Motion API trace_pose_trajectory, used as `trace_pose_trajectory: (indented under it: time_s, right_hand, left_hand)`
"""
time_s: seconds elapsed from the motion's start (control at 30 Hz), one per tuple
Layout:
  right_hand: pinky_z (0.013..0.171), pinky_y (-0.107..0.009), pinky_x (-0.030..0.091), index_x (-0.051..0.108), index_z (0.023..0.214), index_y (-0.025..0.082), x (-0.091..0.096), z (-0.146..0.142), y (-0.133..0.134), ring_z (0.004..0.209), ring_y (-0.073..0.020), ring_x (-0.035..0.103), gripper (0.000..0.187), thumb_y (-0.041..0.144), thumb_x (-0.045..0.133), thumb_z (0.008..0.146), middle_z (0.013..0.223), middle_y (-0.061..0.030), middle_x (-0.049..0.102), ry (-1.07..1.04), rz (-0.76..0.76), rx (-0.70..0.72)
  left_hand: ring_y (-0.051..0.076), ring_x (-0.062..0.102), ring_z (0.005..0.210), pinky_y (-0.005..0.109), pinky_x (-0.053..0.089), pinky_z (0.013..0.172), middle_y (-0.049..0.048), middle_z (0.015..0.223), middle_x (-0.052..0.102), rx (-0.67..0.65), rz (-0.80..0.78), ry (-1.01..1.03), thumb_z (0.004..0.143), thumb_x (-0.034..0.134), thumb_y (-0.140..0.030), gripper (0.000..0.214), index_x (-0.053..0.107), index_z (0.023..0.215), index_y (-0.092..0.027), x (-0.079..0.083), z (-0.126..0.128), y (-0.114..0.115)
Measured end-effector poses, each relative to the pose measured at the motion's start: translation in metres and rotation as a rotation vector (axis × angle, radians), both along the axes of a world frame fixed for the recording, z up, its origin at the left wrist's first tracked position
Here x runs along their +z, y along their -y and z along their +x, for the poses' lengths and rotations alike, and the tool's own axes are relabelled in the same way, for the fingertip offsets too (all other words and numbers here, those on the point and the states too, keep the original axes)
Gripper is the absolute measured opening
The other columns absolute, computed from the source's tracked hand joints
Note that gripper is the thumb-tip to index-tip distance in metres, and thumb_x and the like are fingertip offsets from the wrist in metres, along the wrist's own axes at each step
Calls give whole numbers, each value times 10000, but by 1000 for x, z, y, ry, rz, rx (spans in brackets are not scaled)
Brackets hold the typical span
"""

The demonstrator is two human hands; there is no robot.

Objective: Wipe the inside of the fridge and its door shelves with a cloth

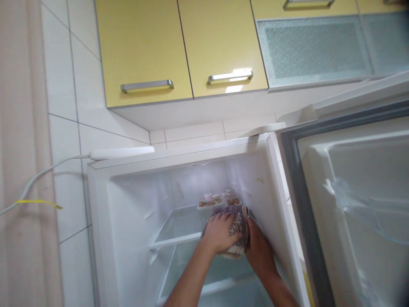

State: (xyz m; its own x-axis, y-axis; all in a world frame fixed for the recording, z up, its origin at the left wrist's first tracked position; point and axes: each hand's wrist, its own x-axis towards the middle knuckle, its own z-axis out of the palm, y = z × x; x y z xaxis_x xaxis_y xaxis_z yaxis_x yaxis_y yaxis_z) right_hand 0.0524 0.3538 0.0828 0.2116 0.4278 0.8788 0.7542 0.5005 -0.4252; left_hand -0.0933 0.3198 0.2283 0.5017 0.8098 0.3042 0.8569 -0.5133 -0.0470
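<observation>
Inside the open fridge [128, 238], both hands are on a folded purple-grey and cream patterned cloth [237, 224] at the right part of the upper shelf [182, 221]. My left hand [220, 232] grips the cloth from the left, its fingers laid over the top and its thumb across the front. On the cloth's right side, my right hand [258, 243] holds the edge; most of its fingers are hidden. Behind the cloth, a food tray [210, 202] and a second small pack of brownish food [232, 200] sit at the back of the shelf.
A lower glass shelf [188, 260] lies beneath. The fridge door [358, 170] stands swung out at the right, with clear door bins [361, 204]. Yellow cabinets [143, 47] hang above. A white power strip [121, 152] with a cable rests on the fridge top.
</observation>
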Motion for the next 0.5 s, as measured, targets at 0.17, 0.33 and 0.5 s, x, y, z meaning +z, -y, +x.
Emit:
trace_pose_trajectory:
  time_s: [0.17, 0.33, 0.5]
  right_hand:
    - [1172, -460, 461, 412, 1492, 206, -6, 1, 2, 1404, -240, 520, 766, -39, 364, 768, 1451, -122, 586, 30, -16, -11]
    - [1196, -471, 429, 453, 1451, 185, -5, 2, 4, 1413, -244, 508, 692, -15, 377, 794, 1460, -132, 574, 31, -38, -24]
    - [1181, -480, 442, 468, 1428, 170, -2, -2, 7, 1404, -246, 516, 648, 7, 367, 809, 1458, -131, 576, -28, -54, 11]
  left_hand:
    - [364, 411, 1476, 545, 301, 1243, 109, 1619, 438, 100, -37, 7, 890, 395, -719, 805, 419, 1530, -231, 2, -35, 5]
    - [323, 364, 1515, 479, 252, 1269, 115, 1637, 397, 260, -118, 17, 921, 286, -714, 803, 415, 1534, -212, 13, -91, 12]
    - [352, 413, 1481, 505, 321, 1228, 203, 1580, 452, 404, -143, -5, 938, 224, -653, 807, 466, 1497, -123, 18, -156, -5]
